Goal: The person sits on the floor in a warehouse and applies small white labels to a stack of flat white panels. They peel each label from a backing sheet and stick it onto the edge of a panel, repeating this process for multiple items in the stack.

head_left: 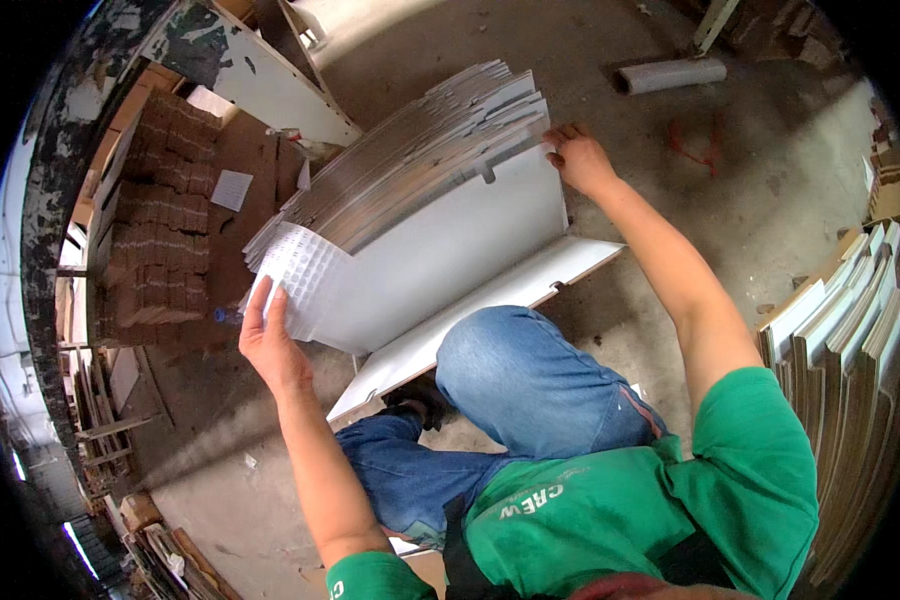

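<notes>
Nearest you, one green shirt, cut off by the lower edge; one pair of blue jeans, your knee hiding part of a low white board that lies aslant. Beyond it, one white panel, notched, leaning on a stack of thin sheets, their lower portions hidden. Your left hand has thumb and finger at the rim of a translucent dimpled sheet covering the panel's left end; whether they pinch, you cannot tell. Your right hand grasps the panel's upper right corner, fingertips partly concealed. Farther: brown bundles, contents unclear; one pale roll on the floor.
</notes>
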The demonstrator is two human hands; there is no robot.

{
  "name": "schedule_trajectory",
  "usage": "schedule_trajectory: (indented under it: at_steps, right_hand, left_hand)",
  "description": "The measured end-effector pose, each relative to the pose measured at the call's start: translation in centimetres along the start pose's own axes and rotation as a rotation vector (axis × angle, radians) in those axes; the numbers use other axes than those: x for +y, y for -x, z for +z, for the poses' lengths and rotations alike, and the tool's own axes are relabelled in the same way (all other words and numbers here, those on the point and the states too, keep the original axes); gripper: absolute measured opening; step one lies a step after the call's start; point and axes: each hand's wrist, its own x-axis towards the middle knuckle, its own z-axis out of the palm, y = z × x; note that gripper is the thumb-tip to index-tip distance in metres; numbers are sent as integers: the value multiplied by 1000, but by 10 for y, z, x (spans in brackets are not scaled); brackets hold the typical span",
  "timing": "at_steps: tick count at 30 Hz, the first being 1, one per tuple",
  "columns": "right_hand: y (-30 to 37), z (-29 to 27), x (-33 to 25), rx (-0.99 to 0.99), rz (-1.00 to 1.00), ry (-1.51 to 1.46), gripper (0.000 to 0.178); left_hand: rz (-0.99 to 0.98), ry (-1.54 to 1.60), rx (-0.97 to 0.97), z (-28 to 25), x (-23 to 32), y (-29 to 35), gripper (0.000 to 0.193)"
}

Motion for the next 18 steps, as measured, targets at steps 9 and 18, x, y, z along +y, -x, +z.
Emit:
schedule_trajectory:
  at_steps: [9,18]
  right_hand:
    - [19,-45,14,-291,-142,-272,18]
    - [80,-111,-7,-613,155,-319,20]
  left_hand:
    - [32,74,12,1,14,3,31]
    - [74,4,-17,21,24,16,33]
